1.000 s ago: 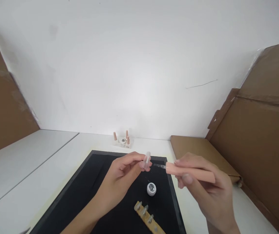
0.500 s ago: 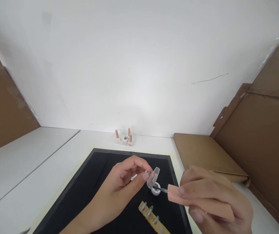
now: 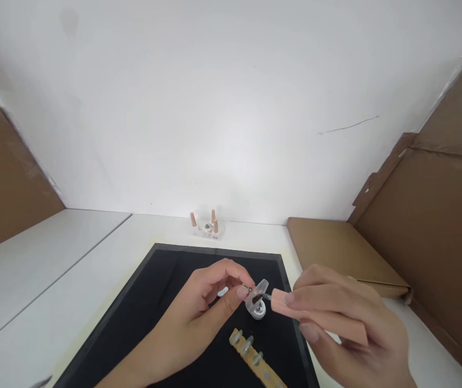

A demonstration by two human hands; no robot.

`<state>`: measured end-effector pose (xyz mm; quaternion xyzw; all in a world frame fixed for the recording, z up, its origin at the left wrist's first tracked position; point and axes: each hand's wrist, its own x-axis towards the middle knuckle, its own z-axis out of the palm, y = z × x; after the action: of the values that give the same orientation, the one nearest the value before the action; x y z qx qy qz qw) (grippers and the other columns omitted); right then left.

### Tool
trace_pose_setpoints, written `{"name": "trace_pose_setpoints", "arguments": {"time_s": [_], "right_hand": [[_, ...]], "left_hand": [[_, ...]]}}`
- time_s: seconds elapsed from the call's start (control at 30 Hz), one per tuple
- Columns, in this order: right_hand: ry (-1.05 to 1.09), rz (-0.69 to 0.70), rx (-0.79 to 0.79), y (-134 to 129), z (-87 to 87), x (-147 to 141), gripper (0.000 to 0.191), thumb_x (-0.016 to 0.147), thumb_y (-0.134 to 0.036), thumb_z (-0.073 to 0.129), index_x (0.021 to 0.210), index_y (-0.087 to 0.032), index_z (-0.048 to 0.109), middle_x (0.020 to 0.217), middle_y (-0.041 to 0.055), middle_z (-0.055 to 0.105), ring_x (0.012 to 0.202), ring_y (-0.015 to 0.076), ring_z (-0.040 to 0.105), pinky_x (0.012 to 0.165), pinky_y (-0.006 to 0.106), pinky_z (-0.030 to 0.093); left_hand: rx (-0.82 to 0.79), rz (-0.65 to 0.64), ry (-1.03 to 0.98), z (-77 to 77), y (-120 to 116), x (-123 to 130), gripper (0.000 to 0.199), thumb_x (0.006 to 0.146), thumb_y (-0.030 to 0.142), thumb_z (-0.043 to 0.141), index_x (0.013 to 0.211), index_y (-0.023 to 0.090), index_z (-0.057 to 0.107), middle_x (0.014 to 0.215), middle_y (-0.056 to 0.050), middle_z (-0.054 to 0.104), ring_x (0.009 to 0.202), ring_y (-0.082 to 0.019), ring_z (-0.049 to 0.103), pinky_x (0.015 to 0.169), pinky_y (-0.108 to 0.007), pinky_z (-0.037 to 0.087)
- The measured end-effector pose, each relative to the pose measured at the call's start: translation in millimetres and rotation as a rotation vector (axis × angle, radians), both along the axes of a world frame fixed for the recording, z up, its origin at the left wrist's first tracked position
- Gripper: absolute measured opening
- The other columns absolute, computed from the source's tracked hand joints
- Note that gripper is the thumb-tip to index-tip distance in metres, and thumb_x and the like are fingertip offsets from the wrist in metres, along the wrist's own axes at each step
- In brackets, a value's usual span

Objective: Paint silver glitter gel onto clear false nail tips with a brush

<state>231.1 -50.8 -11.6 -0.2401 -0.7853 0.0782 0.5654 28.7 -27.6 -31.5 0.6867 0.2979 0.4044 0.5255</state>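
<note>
My left hand pinches a small metal holder that carries a clear false nail, long and tapered, tilted upward. In my right hand is a nail polish brush with a long pink cap handle. Its dark bristles lie against the false nail near its lower end. Just below the nail, a small white pot with greyish contents rests on the black mat. Nearer to me lies a yellowish strip with several clear nail tips mounted on it.
At the back, a clear tray holds pink-capped bottles and a small white pot. A flat cardboard box lies at the right. Cardboard panels flank the white table, and a white wall stands behind.
My right hand has moved left and slightly up, bringing the brush farther onto the false nail. A dark patch now shows there. The nail has shifted slightly right.
</note>
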Motion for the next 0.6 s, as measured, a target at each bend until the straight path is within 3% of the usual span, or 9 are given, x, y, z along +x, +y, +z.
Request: {"name": "trace_pose_setpoints", "arguments": {"time_s": [0.2,0.43,0.6], "right_hand": [[-0.054,-0.092,0.018,-1.8,0.9,2.5,0.022,0.078,-0.004,0.058,0.093,-0.019,0.066,0.067,-0.0027,0.062,0.054,0.0084,0.057,0.044,0.020,0.041],[0.019,-0.013,-0.023,-5.0,-0.1,-0.9,0.021,0.080,-0.006,0.057,0.094,-0.020,0.067,0.066,-0.0023,0.063,0.053,0.0089,0.053,0.044,0.022,0.040],[-0.008,0.006,-0.067,-6.4,0.1,-2.0,0.028,0.071,-0.002,0.054,0.089,-0.021,0.065,0.066,-0.0032,0.062,0.053,0.0094,0.054,0.047,0.024,0.039]], "left_hand": [[0.081,0.038,0.049,0.7,0.8,-2.0,0.015,0.098,0.031,0.052,0.093,0.025,0.064,0.084,0.003,0.062,0.078,-0.010,0.056,0.070,-0.019,0.042],[0.106,0.052,0.050,2.8,4.5,-3.9,0.016,0.099,0.031,0.051,0.093,0.024,0.064,0.087,0.002,0.062,0.080,-0.011,0.056,0.071,-0.021,0.043],[0.109,0.058,0.075,5.3,2.6,-3.2,0.016,0.099,0.031,0.051,0.092,0.023,0.063,0.087,0.001,0.062,0.081,-0.013,0.056,0.071,-0.023,0.043]]}}
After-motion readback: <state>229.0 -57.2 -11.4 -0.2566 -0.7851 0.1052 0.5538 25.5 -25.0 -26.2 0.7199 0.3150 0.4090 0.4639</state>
